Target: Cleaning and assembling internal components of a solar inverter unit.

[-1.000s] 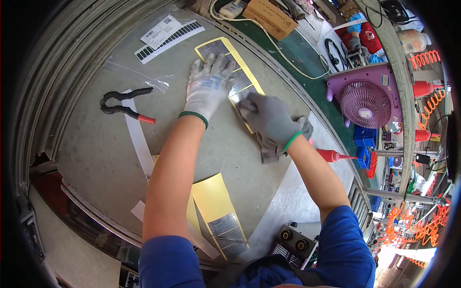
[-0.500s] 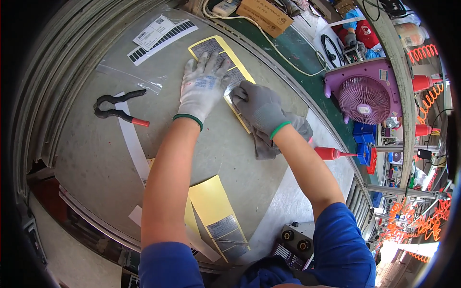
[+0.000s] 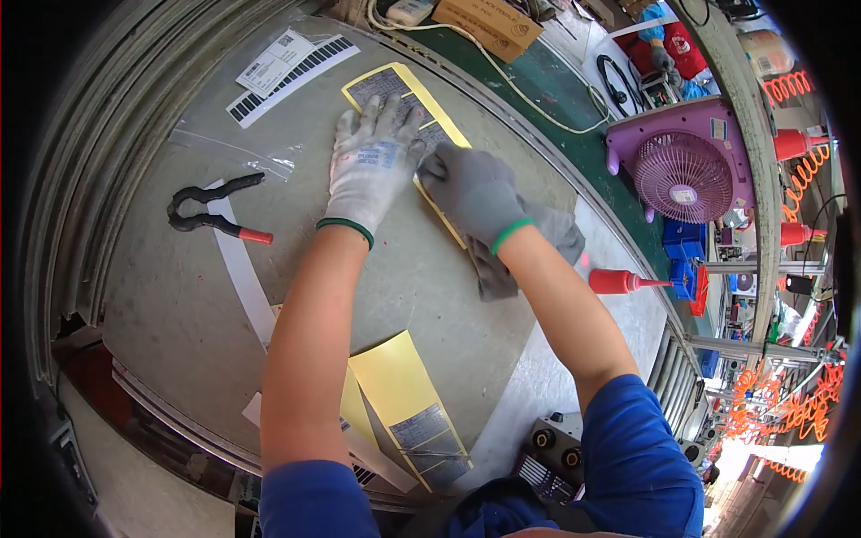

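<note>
My left hand (image 3: 372, 166), in a white glove with a green cuff, lies flat with its fingers spread. It presses on a yellow-backed sheet of silver labels (image 3: 377, 85). Beside it my right hand (image 3: 471, 190), in a grey glove, is curled over the same sheet near its middle. Its fingers are closed and slightly blurred; what they may hold is hidden. A crumpled grey cloth (image 3: 496, 273) lies under and beside the right wrist. Nearer me is another yellow sheet (image 3: 390, 372) with silver labels at its near end.
Black pliers-like tool (image 3: 193, 220) with one red tip lies left, over a white strip (image 3: 240, 269). Barcode labels (image 3: 291, 81) rest on a clear bag at the far left. A red bottle (image 3: 619, 282), a purple fan (image 3: 682, 175) and a cardboard box (image 3: 491, 27) stand right and far.
My right hand has shifted slightly left along the sheet, and its fingers have turned down and closer to my left hand. The left hand stays pressed on the sheet.
</note>
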`<state>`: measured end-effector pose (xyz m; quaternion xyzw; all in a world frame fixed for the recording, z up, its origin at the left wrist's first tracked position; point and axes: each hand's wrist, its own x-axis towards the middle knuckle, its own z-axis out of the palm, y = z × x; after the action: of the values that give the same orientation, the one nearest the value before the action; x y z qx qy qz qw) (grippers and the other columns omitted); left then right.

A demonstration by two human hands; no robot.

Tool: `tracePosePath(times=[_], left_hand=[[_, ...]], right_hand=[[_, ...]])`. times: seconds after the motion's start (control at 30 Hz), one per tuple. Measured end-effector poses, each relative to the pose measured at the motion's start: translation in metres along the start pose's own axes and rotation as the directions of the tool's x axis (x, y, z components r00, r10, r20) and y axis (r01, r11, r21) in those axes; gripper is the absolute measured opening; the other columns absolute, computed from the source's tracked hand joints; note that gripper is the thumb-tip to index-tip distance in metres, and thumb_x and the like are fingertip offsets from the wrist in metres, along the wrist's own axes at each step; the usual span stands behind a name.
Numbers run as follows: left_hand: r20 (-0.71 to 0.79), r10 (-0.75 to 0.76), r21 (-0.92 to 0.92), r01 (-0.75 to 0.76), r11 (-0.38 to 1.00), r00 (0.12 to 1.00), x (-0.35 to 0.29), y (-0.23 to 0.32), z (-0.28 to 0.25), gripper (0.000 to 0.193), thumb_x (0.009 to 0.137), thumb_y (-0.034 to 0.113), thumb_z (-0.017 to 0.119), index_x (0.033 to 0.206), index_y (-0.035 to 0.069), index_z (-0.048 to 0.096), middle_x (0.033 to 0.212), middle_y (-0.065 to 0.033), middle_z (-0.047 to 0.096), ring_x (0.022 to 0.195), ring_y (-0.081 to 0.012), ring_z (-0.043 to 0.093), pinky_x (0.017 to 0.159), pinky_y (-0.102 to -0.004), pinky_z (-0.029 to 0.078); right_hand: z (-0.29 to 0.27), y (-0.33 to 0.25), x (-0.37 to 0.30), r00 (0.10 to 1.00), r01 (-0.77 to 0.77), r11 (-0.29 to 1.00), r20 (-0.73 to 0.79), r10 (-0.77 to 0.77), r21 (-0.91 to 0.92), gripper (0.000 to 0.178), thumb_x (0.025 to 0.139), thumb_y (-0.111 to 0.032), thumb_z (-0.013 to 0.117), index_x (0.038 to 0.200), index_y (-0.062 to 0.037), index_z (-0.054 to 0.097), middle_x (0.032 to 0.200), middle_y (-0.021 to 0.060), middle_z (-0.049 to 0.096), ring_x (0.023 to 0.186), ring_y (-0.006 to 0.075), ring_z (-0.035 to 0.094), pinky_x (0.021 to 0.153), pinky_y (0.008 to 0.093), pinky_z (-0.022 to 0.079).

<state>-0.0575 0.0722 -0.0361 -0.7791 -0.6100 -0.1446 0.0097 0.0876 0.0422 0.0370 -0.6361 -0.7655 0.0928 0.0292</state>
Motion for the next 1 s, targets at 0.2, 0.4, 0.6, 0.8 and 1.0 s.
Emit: tracePosePath(times=[0.2, 0.4, 0.6, 0.8, 1.0], left_hand=[[-0.009, 0.004, -0.013, -0.004, 1.000, 1.000, -0.002, 0.000, 0.004, 0.053, 0.103, 0.045, 0.043, 0.153, 0.028, 0.045, 0.161, -0.0072, 0.038, 0.149, -0.0265, 0.033, 0.119, -0.0503, 0.020], [0.017, 0.002, -0.006, -0.002, 1.000, 1.000, -0.004, -0.001, 0.005, 0.053, 0.104, 0.046, 0.042, 0.154, 0.028, 0.043, 0.162, -0.0071, 0.037, 0.150, -0.0260, 0.033, 0.119, -0.0499, 0.021], [-0.003, -0.002, 0.003, 0.002, 1.000, 1.000, -0.001, -0.002, 0.004, 0.053, 0.104, 0.047, 0.043, 0.153, 0.028, 0.046, 0.161, -0.0074, 0.039, 0.150, -0.0263, 0.034, 0.119, -0.0493, 0.021], [-0.013, 0.007, -0.016, -0.007, 1.000, 1.000, 0.000, -0.001, 0.003, 0.053, 0.104, 0.047, 0.043, 0.152, 0.028, 0.046, 0.161, -0.0073, 0.040, 0.149, -0.0261, 0.034, 0.119, -0.0487, 0.021], [-0.026, 0.008, -0.006, -0.008, 1.000, 1.000, -0.004, -0.005, 0.006, 0.053, 0.104, 0.047, 0.042, 0.152, 0.027, 0.046, 0.160, -0.0073, 0.040, 0.149, -0.0260, 0.035, 0.119, -0.0489, 0.021]], right_hand=[[-0.005, 0.000, -0.011, 0.996, -0.037, 0.999, 0.084, 0.038, -0.019, 0.024, 0.089, -0.035, 0.062, 0.087, -0.0107, 0.066, 0.086, 0.0167, 0.071, 0.083, 0.0405, 0.067, 0.074, 0.0500, 0.052], [0.000, -0.002, -0.015, 0.992, -0.021, 0.999, 0.121, 0.026, -0.047, 0.022, 0.087, -0.034, 0.064, 0.092, -0.0127, 0.068, 0.088, 0.0170, 0.071, 0.083, 0.0396, 0.068, 0.073, 0.0505, 0.053], [0.003, -0.008, -0.003, 0.999, -0.031, 0.999, 0.011, 0.031, -0.032, 0.022, 0.086, -0.033, 0.064, 0.092, -0.0131, 0.069, 0.089, 0.0170, 0.071, 0.085, 0.0401, 0.068, 0.075, 0.0502, 0.053], [-0.001, -0.001, 0.001, 0.998, -0.067, 0.998, 0.013, 0.067, -0.001, 0.025, 0.086, -0.035, 0.064, 0.085, -0.0107, 0.066, 0.086, 0.0171, 0.070, 0.084, 0.0406, 0.068, 0.074, 0.0509, 0.052], [-0.020, 0.003, -0.016, 0.968, -0.071, 0.996, 0.238, 0.081, -0.052, 0.030, 0.089, -0.036, 0.059, 0.102, -0.0121, 0.072, 0.099, 0.0174, 0.073, 0.092, 0.0381, 0.070, 0.082, 0.0474, 0.054]])
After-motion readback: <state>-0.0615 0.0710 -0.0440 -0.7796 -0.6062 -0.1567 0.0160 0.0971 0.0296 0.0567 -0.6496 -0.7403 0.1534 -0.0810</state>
